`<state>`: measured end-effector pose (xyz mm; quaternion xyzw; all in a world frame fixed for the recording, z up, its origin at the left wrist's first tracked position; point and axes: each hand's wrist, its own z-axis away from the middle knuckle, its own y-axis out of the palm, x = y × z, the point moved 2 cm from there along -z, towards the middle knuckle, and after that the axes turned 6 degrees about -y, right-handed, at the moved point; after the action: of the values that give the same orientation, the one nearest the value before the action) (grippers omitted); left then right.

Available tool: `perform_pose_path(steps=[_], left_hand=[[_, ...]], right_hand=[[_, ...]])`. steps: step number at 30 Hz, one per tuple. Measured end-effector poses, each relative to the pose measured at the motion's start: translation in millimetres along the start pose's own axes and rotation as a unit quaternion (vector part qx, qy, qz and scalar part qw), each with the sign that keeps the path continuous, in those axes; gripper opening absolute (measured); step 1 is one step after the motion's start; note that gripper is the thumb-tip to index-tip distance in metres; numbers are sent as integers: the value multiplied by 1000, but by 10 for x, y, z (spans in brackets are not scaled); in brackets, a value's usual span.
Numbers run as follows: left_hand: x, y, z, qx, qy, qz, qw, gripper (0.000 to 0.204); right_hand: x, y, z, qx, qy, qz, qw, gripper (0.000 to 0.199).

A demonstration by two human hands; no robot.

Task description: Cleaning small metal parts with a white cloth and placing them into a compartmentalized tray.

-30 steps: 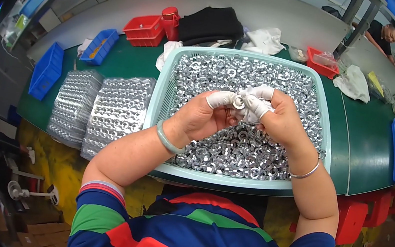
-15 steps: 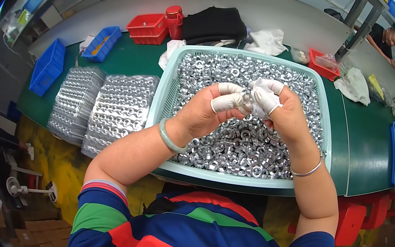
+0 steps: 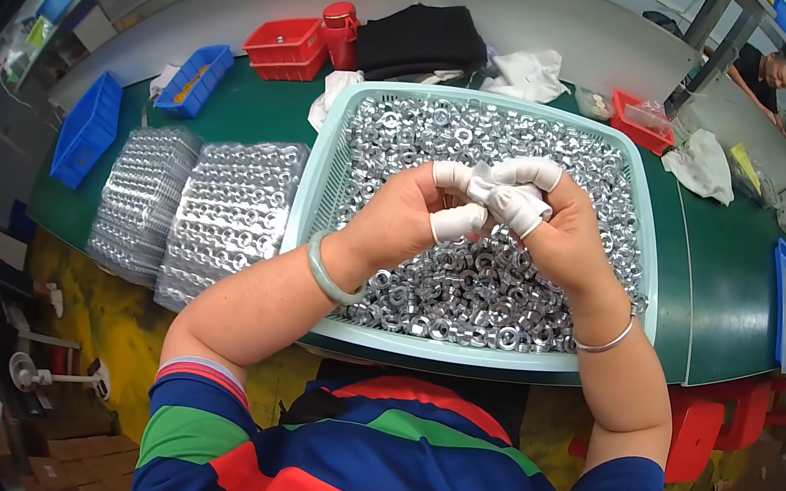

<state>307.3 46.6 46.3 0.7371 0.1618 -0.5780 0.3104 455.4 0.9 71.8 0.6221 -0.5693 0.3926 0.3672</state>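
Note:
A pale green plastic basket [image 3: 321,185] on the green bench is filled with many shiny metal nuts [image 3: 468,286]. Above its middle, my left hand [image 3: 407,217] and my right hand [image 3: 555,233] meet fingertip to fingertip, both wearing white finger cots. The fingertips pinch together around something small that the cots hide, so I cannot make it out. A green bangle circles my left wrist and a thin silver one my right.
Two clear trays [image 3: 217,211] packed with rows of nuts lie left of the basket. Behind are red bins [image 3: 286,45], blue bins [image 3: 194,77], a black cloth [image 3: 422,39] and white rags [image 3: 528,74]. Another person [image 3: 764,72] stands at the far right.
Both hands stayed joined over the basket. The fingertips shifted and closed more tightly together, with the left fingers now overlapping the right.

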Motion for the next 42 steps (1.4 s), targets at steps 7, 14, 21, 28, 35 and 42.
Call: perform_pose_path(steps=[7,14,21,28,35,42], left_hand=[[88,14,-8,15,-89,273,958,14],[119,26,-76,-19,-99,328,939,15],[112,81,7,91,-125,310,938,11],[21,95,24,39,-101,197,974,11],[24,69,32,25,-4,21,999,14],[30,61,134,-19,77,-139,987,19]], right_hand=[[-69,-35,117,19,142,26,989,10],[-4,-77,88,-45,33,4,998,11],[-65,11,133,31,-42,92,994,15],[-23,-113,85,-20,29,109,993,13],[11,-134,47,-54,19,79,995,16],[-12,-122,85,-64,34,69,995,16]])
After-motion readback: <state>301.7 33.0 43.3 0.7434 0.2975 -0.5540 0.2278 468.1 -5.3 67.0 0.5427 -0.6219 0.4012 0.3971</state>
